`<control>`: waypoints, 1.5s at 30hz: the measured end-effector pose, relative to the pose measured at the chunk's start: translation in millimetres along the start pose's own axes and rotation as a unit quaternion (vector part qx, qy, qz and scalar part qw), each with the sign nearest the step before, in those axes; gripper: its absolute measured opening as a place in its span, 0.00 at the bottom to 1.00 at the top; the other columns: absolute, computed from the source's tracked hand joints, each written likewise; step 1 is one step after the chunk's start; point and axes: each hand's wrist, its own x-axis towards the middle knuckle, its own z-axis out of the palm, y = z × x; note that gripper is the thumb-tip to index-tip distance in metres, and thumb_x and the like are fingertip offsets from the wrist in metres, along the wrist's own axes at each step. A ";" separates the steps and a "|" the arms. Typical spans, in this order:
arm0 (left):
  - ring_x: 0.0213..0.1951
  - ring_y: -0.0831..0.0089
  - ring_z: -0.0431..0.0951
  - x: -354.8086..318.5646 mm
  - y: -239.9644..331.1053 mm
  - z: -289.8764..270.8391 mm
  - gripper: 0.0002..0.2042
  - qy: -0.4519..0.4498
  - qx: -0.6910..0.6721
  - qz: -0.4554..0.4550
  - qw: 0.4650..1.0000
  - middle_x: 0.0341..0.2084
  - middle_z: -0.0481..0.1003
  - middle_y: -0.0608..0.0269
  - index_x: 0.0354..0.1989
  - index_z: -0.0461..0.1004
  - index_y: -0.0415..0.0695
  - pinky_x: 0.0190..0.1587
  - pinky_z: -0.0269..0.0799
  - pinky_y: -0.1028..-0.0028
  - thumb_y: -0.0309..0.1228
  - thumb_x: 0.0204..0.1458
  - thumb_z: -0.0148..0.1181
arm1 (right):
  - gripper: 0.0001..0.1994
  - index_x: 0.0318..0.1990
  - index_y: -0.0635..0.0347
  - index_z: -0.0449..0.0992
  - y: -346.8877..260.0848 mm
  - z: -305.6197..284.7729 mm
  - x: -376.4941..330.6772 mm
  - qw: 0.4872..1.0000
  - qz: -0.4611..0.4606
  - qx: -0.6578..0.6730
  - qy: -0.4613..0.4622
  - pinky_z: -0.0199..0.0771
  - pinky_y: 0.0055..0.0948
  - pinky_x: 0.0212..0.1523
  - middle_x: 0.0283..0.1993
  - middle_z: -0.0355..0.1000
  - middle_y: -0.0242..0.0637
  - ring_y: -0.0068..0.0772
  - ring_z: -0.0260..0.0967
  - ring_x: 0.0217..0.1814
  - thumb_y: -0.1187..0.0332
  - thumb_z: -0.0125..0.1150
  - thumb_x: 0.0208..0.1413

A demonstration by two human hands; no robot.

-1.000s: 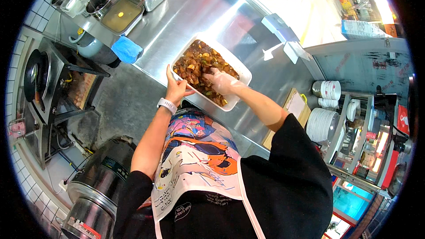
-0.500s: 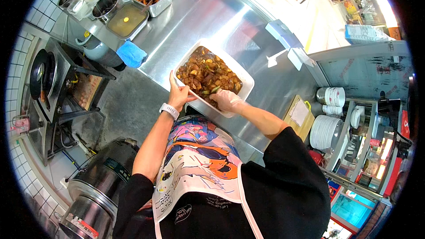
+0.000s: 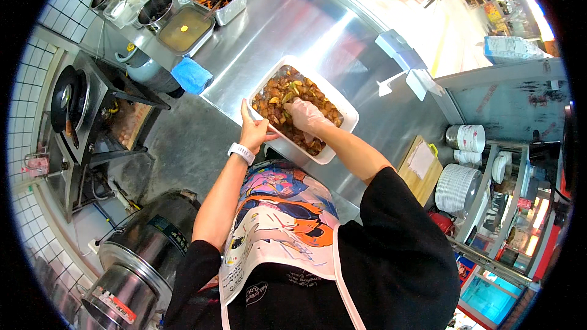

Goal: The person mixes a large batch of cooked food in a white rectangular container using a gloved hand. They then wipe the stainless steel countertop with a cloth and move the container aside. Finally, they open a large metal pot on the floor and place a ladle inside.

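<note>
White tray (image 3: 348, 120) sits on the steel counter (image 3: 278, 18), near its front edge, right in front of the person, turned at an angle. It's loaded with brown sauced chunks (image 3: 278, 93), some yellowish and green bits mixed in. Left hand (image 3: 254, 133), bare, white watch (image 3: 241, 153) on the wrist, has hold of the tray at its near-left corner: one digit up along the left rim, the others against the near wall. Right hand (image 3: 310, 117), in a clear glove, is inside the tray, fingers curled down into the chunks; fingertips buried, so can't tell if it's pinching anything. Blue cloth (image 3: 192, 76) lies at the counter edge, left of the tray. Beyond it: shallow pan (image 3: 184, 37) of cloudy liquid, then deeper steel pan (image 3: 231, 7) with orange-red residue. Wooden board (image 3: 432, 184) to the right, well apart from the tray.
</note>
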 end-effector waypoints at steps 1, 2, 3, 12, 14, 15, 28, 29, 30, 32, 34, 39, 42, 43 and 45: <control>0.38 0.54 0.82 -3.7 5.0 4.8 0.46 0.003 -0.002 -0.002 1.000 0.49 0.72 0.41 0.70 0.17 0.70 0.40 0.84 0.50 0.18 0.60 0.45 | 0.26 0.58 0.55 0.73 -1.7 -4.5 -8.7 1.000 -0.008 -0.002 -0.020 0.77 0.44 0.52 0.54 0.71 0.54 0.55 0.73 0.56 0.81 0.58 0.49; 0.39 0.54 0.82 -3.8 4.8 4.5 0.46 0.007 0.002 -0.001 1.000 0.49 0.72 0.41 0.70 0.17 0.70 0.40 0.84 0.50 0.18 0.60 0.45 | 0.25 0.57 0.55 0.74 -2.1 -9.9 -20.0 0.999 -0.018 -0.008 -0.041 0.77 0.44 0.53 0.53 0.72 0.54 0.54 0.73 0.56 0.81 0.57 0.48; 0.39 0.53 0.82 -3.8 4.9 3.4 0.46 0.011 0.005 0.000 1.000 0.49 0.72 0.40 0.70 0.16 0.70 0.40 0.84 0.50 0.18 0.61 0.44 | 0.25 0.57 0.55 0.75 1.2 -12.9 -27.3 0.998 -0.028 -0.014 -0.062 0.76 0.44 0.53 0.51 0.74 0.55 0.54 0.73 0.56 0.80 0.57 0.48; 0.33 0.60 0.82 -10.2 9.4 15.5 0.49 0.026 0.024 0.007 0.999 0.38 0.73 0.48 0.71 0.19 0.72 0.34 0.85 0.52 0.15 0.57 0.47 | 0.39 0.69 0.59 0.59 42.0 -22.1 -19.2 0.991 0.039 0.061 0.115 0.70 0.40 0.60 0.57 0.69 0.57 0.53 0.68 0.61 0.67 0.66 0.46; 0.33 0.59 0.82 -11.4 7.1 18.1 0.49 0.024 0.015 0.012 1.000 0.38 0.73 0.48 0.71 0.19 0.71 0.34 0.85 0.52 0.15 0.57 0.47 | 0.51 0.72 0.64 0.51 36.7 -3.5 11.7 0.987 0.036 0.085 0.134 0.67 0.46 0.62 0.63 0.61 0.61 0.60 0.59 0.67 0.64 0.74 0.38; 0.33 0.59 0.82 -13.1 8.5 20.4 0.49 0.022 0.027 0.005 0.999 0.40 0.73 0.46 0.70 0.18 0.71 0.35 0.85 0.52 0.15 0.57 0.45 | 0.50 0.71 0.63 0.53 34.5 6.3 22.3 0.989 0.066 0.059 0.121 0.66 0.52 0.61 0.64 0.60 0.60 0.62 0.59 0.66 0.65 0.73 0.39; 0.40 0.61 0.81 -10.2 -1.2 4.6 0.47 0.013 0.046 -0.004 0.999 0.45 0.72 0.48 0.71 0.20 0.71 0.38 0.86 0.56 0.16 0.59 0.46 | 0.38 0.70 0.30 0.61 36.7 1.3 -67.5 0.999 -0.010 -0.038 0.003 0.50 0.70 0.67 0.77 0.39 0.58 0.82 0.43 0.71 0.71 0.56 0.48; 0.39 0.59 0.81 -8.1 -4.0 2.7 0.47 0.005 0.052 -0.002 0.999 0.46 0.72 0.46 0.71 0.19 0.71 0.38 0.85 0.55 0.16 0.59 0.44 | 0.39 0.71 0.29 0.59 45.5 12.2 -61.0 0.999 -0.010 -0.037 -0.003 0.55 0.67 0.66 0.77 0.38 0.59 0.82 0.47 0.70 0.72 0.55 0.48; 0.39 0.58 0.82 -6.8 -7.3 0.6 0.46 -0.003 0.057 0.001 0.998 0.48 0.72 0.45 0.70 0.18 0.72 0.38 0.85 0.55 0.16 0.59 0.43 | 0.41 0.72 0.28 0.57 53.1 25.9 -53.0 0.999 -0.011 -0.036 -0.009 0.60 0.65 0.64 0.77 0.37 0.60 0.82 0.51 0.68 0.73 0.54 0.48; 0.39 0.56 0.82 -6.3 -6.6 0.3 0.46 -0.011 0.053 0.000 0.999 0.49 0.72 0.43 0.70 0.18 0.72 0.38 0.85 0.54 0.17 0.59 0.42 | 0.41 0.73 0.35 0.53 63.1 54.9 -30.8 0.997 -0.025 -0.064 0.025 0.74 0.51 0.56 0.75 0.37 0.67 0.80 0.60 0.62 0.77 0.50 0.50; 0.39 0.56 0.82 -10.5 -1.2 4.8 0.45 -0.013 0.039 -0.010 0.999 0.49 0.72 0.43 0.70 0.18 0.71 0.39 0.85 0.54 0.17 0.59 0.42 | 0.38 0.73 0.42 0.54 61.6 57.9 -17.5 0.997 -0.036 -0.044 0.056 0.76 0.48 0.54 0.73 0.41 0.71 0.77 0.65 0.58 0.78 0.49 0.52; 0.39 0.56 0.82 -9.0 -0.5 5.6 0.44 -0.028 0.056 0.010 0.998 0.50 0.71 0.43 0.70 0.19 0.71 0.39 0.85 0.53 0.18 0.60 0.42 | 0.33 0.60 0.72 0.58 45.2 70.0 36.3 0.988 0.075 0.121 0.063 0.78 0.48 0.47 0.47 0.71 0.69 0.72 0.73 0.48 0.73 0.66 0.47; 0.38 0.60 0.82 -12.4 2.5 4.3 0.47 -0.010 0.034 0.002 0.999 0.46 0.73 0.46 0.71 0.19 0.73 0.39 0.84 0.53 0.16 0.59 0.44 | 0.25 0.47 0.68 0.73 26.4 52.0 55.5 0.996 0.056 -0.057 -0.038 0.80 0.44 0.44 0.42 0.77 0.55 0.54 0.77 0.45 0.70 0.73 0.38; 0.38 0.60 0.82 -11.0 0.1 2.7 0.47 -0.007 0.033 -0.005 0.999 0.46 0.73 0.45 0.71 0.19 0.73 0.40 0.84 0.53 0.16 0.59 0.44 | 0.19 0.38 0.66 0.80 8.6 14.9 33.6 0.988 -0.004 -0.138 -0.074 0.81 0.40 0.42 0.38 0.80 0.48 0.47 0.79 0.43 0.69 0.75 0.36; 0.39 0.61 0.82 -8.4 -4.5 -0.6 0.47 -0.006 0.017 -0.003 1.000 0.47 0.74 0.45 0.70 0.18 0.73 0.40 0.84 0.51 0.16 0.59 0.45 | 0.14 0.31 0.63 0.82 30.9 32.1 40.1 0.982 -0.105 -0.157 0.021 0.81 0.38 0.39 0.33 0.80 0.44 0.46 0.79 0.39 0.66 0.76 0.35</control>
